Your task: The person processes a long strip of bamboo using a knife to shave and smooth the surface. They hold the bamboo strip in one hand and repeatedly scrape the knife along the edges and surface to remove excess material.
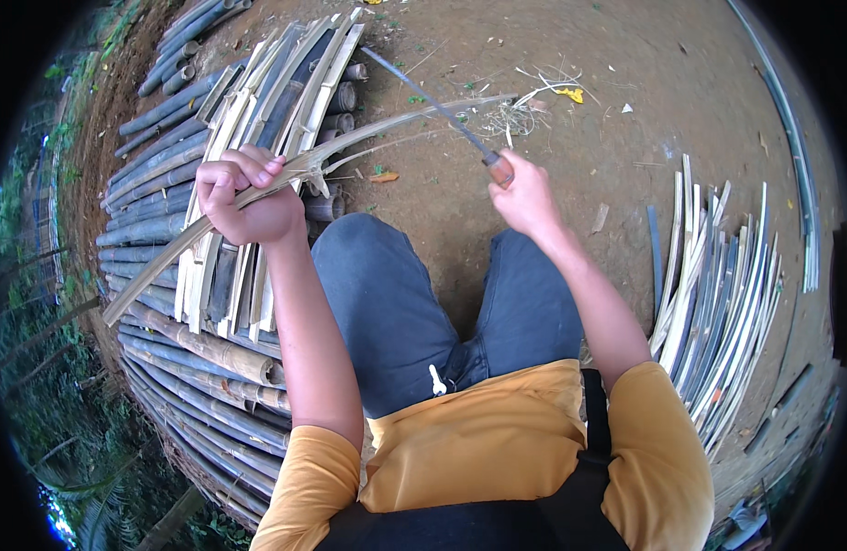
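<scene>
- The left hand [251, 200], upper left of the frame, is closing its grip around a long bamboo strip [373, 131]; the fingers are curling over it.
- The strip is slanting from the left side of the frame up to the upper centre, with a frayed, splintered part just beyond the fist.
- The right hand [531, 196], upper centre, is clasping the handle of a long knife [474, 140]; its blade is pointing up and left, crossing the strip's line of sight. Whether the edge is touching cannot be told.
- Thin shavings [515, 118] are lying on the ground near the strip's far end.
- Judgement: the step in hand is appearing to be trimming or thinning the strip.
- Judgement: the next move is calling for a steady left grip, the edge being laid flat along the bamboo, and strokes directed away from the left fingers and knees.
</scene>
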`<state>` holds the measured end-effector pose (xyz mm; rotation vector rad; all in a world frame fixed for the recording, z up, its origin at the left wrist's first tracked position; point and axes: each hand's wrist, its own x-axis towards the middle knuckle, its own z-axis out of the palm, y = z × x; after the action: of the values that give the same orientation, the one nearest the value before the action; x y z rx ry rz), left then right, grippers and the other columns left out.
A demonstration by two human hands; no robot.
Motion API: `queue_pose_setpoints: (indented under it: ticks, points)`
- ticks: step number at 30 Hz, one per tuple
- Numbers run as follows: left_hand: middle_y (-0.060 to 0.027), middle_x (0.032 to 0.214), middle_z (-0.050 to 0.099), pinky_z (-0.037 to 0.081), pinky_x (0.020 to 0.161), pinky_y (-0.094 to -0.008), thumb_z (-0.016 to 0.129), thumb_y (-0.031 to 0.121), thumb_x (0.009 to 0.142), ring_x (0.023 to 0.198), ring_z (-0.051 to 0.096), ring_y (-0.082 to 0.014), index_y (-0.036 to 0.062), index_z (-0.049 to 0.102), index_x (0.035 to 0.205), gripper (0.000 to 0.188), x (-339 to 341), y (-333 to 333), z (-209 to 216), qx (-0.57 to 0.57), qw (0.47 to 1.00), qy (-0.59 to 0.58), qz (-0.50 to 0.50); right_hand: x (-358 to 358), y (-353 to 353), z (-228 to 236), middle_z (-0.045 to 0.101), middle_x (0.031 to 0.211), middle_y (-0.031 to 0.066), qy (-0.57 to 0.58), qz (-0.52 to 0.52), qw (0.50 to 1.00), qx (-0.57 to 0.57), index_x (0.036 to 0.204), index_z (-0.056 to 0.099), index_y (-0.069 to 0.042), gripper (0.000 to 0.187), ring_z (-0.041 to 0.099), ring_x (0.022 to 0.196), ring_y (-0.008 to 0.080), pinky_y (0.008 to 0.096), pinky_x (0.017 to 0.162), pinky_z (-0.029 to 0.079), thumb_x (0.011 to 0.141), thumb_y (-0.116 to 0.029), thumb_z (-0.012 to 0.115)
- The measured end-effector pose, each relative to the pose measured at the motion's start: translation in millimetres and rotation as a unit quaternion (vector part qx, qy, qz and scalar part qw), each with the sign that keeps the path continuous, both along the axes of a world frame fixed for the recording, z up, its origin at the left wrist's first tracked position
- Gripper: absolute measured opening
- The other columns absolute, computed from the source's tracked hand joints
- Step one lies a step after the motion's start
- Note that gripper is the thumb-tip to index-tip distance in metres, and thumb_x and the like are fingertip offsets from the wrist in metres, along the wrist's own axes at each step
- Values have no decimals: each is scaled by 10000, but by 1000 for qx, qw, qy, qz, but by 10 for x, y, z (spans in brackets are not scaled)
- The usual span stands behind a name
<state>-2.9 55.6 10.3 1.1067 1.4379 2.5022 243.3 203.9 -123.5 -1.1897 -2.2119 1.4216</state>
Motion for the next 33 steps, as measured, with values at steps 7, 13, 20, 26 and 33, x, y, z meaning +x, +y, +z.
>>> queue_pose_setpoints:
  ticks: [7, 13, 20, 26, 33]
  points:
    - [-71, 514, 421, 447, 463, -320, 448, 218, 782, 437, 392, -187, 108, 389, 629, 197, -29, -82, -100, 26, 999, -21, -7, -176, 347, -553, 705, 893, 204, -157, -59, 985, 32, 1024, 606, -70, 142, 696, 835, 393, 516, 716, 533, 894, -128, 607]
    - [-85, 547, 462, 467, 568, -333, 458, 228, 796, 494, 449, -194, 82, 409, 649, 213, 11, -119, -19, -3, 998, 28, -55, -149, 12, -322, 702, 925, 227, -110, 22, 993, 39, 983, 610, -84, 134, 687, 901, 409, 516, 774, 539, 881, -170, 589]
    - [-88, 548, 459, 467, 551, -346, 448, 226, 764, 506, 463, -218, 84, 420, 644, 188, 13, -35, -56, 6, 999, 8, -49, -127, 600, -1018, 717, 926, 185, -157, -66, 985, -14, 1141, 655, -123, 296, 707, 874, 353, 487, 763, 555, 849, -163, 633]
    - [-112, 549, 466, 487, 563, -387, 432, 229, 793, 513, 469, -231, 57, 441, 683, 204, -354, -191, -151, 33, 992, -18, -124, -194, 203, -818, 715, 960, 186, -120, -57, 990, -53, 1105, 650, -103, 234, 704, 888, 361, 479, 771, 555, 902, -211, 607]
    - [-90, 564, 448, 477, 590, -357, 448, 233, 762, 521, 442, -213, 88, 412, 639, 193, -91, -176, -87, -4, 998, -8, -67, -240, 0, -402, 708, 917, 186, -67, 2, 997, -46, 1077, 645, -104, 178, 714, 886, 339, 479, 747, 561, 923, -168, 583]
